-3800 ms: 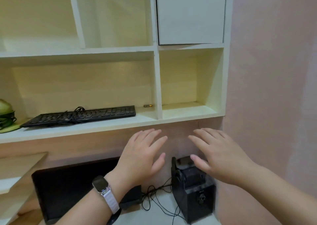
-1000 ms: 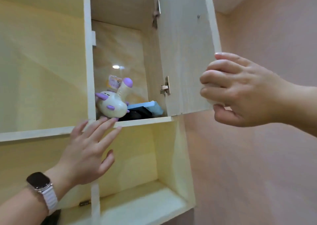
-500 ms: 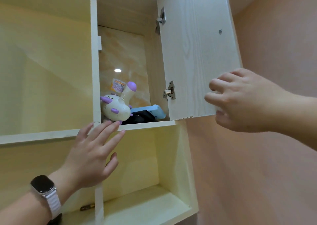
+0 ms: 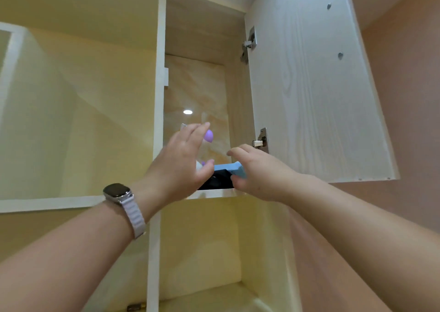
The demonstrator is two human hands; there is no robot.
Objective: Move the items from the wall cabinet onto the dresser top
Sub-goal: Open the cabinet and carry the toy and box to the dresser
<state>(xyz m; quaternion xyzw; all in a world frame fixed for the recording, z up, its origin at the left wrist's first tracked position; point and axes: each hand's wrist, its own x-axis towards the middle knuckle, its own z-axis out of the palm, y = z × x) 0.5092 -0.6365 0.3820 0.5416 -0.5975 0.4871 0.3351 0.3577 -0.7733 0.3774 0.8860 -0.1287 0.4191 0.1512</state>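
Note:
The wall cabinet's door [image 4: 309, 85] stands swung open to the right. Inside, on its shelf [image 4: 214, 193], a white toy with purple tips [image 4: 209, 135] is mostly hidden behind my left hand [image 4: 181, 166], which is spread open in front of it. A light blue box [image 4: 226, 169] lies on top of a black item [image 4: 217, 182]. My right hand [image 4: 259, 173] is at the box's right end, with a finger above it and the thumb below. Whether it grips the box cannot be told.
To the left is an open yellow compartment [image 4: 83, 121], and another open cubby [image 4: 214, 252] lies below the cabinet. A small brass-coloured object [image 4: 135, 307] lies on the lower shelf. A pink wall [image 4: 404, 97] runs along the right, behind the open door.
My right hand has let go of the door and moved left to the blue box. My left hand has risen from the shelf edge to in front of the toy.

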